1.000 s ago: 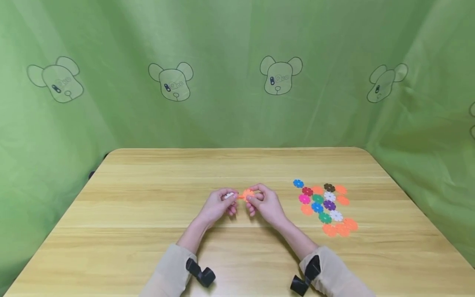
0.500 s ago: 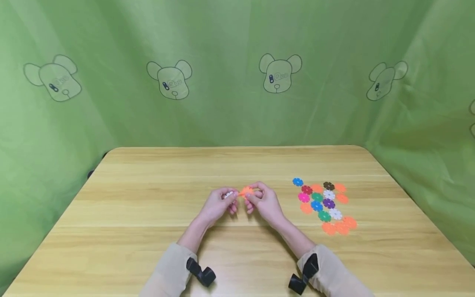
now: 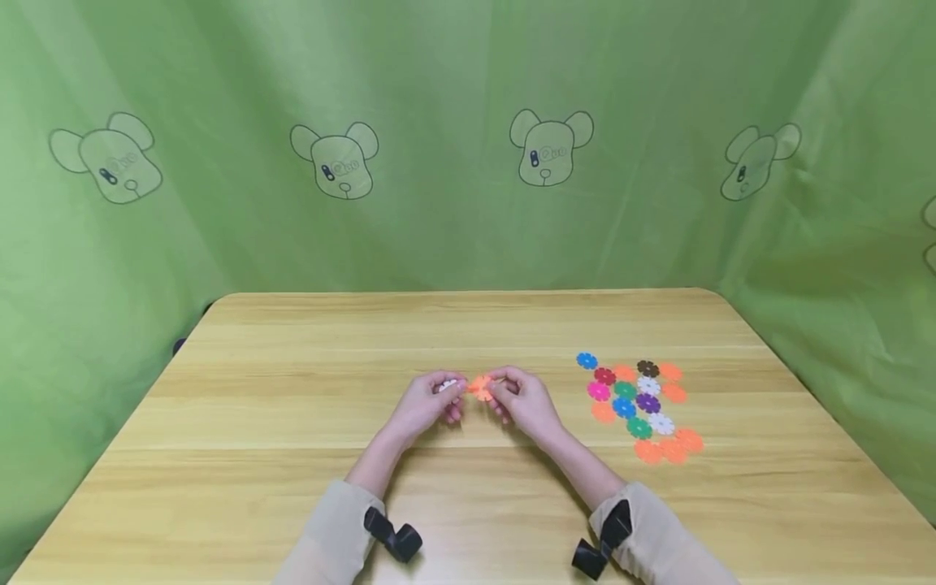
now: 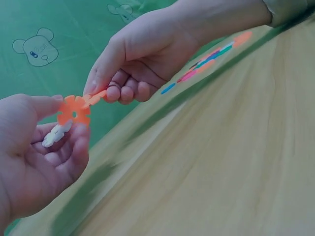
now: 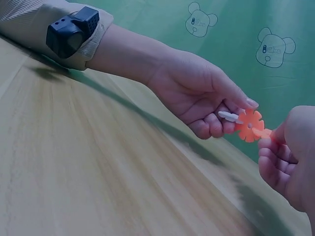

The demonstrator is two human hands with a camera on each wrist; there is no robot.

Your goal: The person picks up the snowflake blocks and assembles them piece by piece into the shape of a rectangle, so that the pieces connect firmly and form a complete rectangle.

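Note:
Above the middle of the table, my left hand (image 3: 424, 406) pinches an orange notched snowflake disc (image 4: 74, 113) by its rim between thumb and fingers. A white snowflake disc (image 4: 56, 135) is slotted edgewise into that orange one and sits within the curl of the left fingers. From the other side, my right hand (image 3: 528, 406) pinches a second orange snowflake disc (image 5: 265, 133), which meets the first at its edge. In the wrist views the two orange discs look joined at an angle; how deep their slots engage is hidden by the fingers.
Several loose snowflake discs lie flat at the right of the wooden table (image 3: 292, 487), among them a purple disc (image 3: 647, 403), a brown disc (image 3: 647, 369) and a pink disc (image 3: 598, 391). A green curtain (image 3: 439, 227) hangs behind the table.
My right fingers have shifted their pinch on the orange disc, which now shows more of its face and sits slightly further left. My left hand has moved slightly left. The loose discs are unchanged.

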